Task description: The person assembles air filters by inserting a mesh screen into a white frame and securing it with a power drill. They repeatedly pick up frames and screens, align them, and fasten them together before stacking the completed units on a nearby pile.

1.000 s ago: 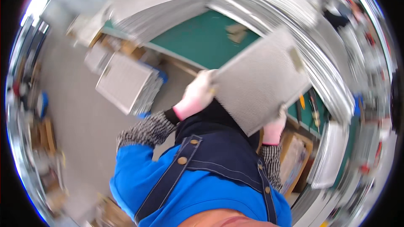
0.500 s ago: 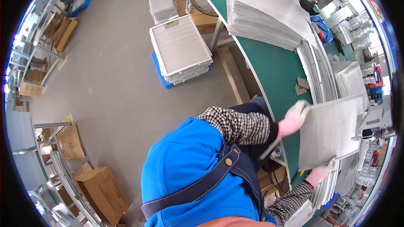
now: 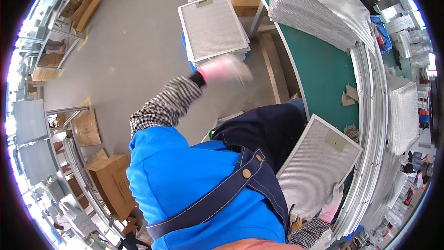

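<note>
In a pink and white glove, my right hand [image 3: 331,204] grips the lower right edge of a framed mesh panel [image 3: 312,171]. The panel lies tilted between my body and the bench edge, with a small beige plate [image 3: 336,141] near its upper corner. My left hand [image 3: 227,70], gloved alike, is out over the floor side, smeared by motion; its fingers cannot be made out. Just beyond it, a stack of framed mesh panels [image 3: 212,30] rests on a blue base.
On the green bench [image 3: 317,58] are a tall pile of mesh sheets [image 3: 310,7], long pale metal frames [image 3: 373,111] and small beige plates [image 3: 349,96]. A wooden beam [image 3: 273,67] runs beside the bench. Cardboard boxes [image 3: 108,183] and racks stand at left.
My left hand has left the bench and swung left toward the panel stack. The mesh panel, held by both hands before over the frames, is no longer there; my right hand grips a panel nearer my body.
</note>
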